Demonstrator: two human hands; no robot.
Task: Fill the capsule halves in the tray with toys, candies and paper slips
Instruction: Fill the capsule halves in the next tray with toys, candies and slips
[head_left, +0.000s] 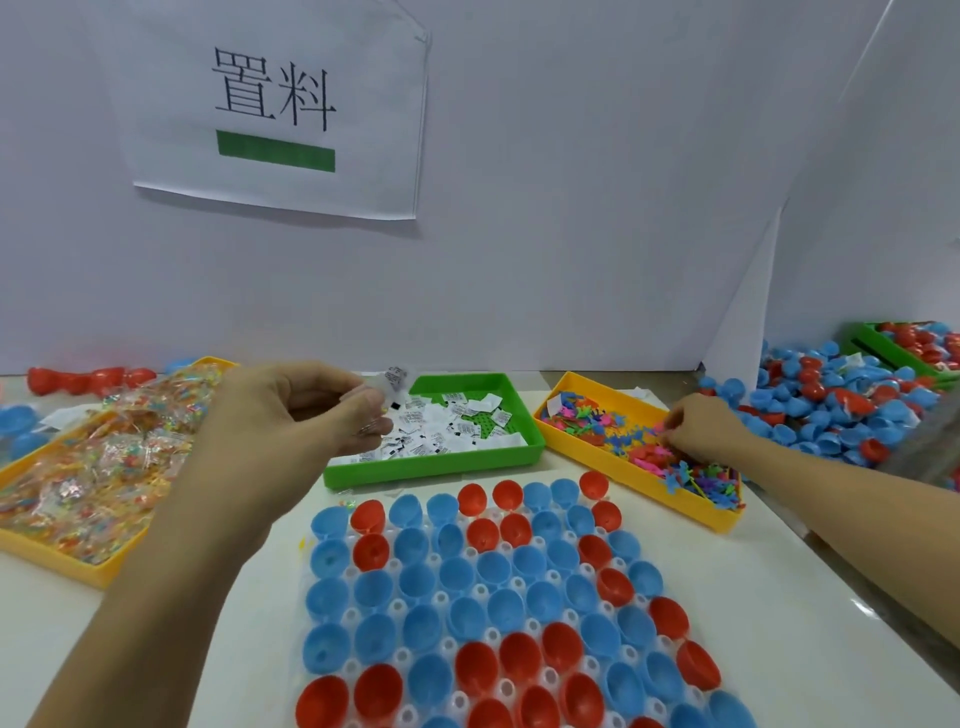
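A clear tray (779, 699) in front of me holds several blue and red capsule halves (506, 605), all open side up. My left hand (306, 410) hovers over the left end of the green bin (436, 465) of paper slips and pinches a few paper slips (393, 378) in its fingertips. My right hand (704, 428) reaches into the yellow bin (613, 473) of small coloured toys (631, 439), fingers curled down among them. The yellow bin of wrapped candies (83, 467) stands at the left.
A heap of loose blue and red capsule halves (831, 410) lies at the right, with a second green bin (878, 343) behind it. Red capsule halves (85, 378) lie at the far left. A white wall with a printed sign (275, 109) closes the back.
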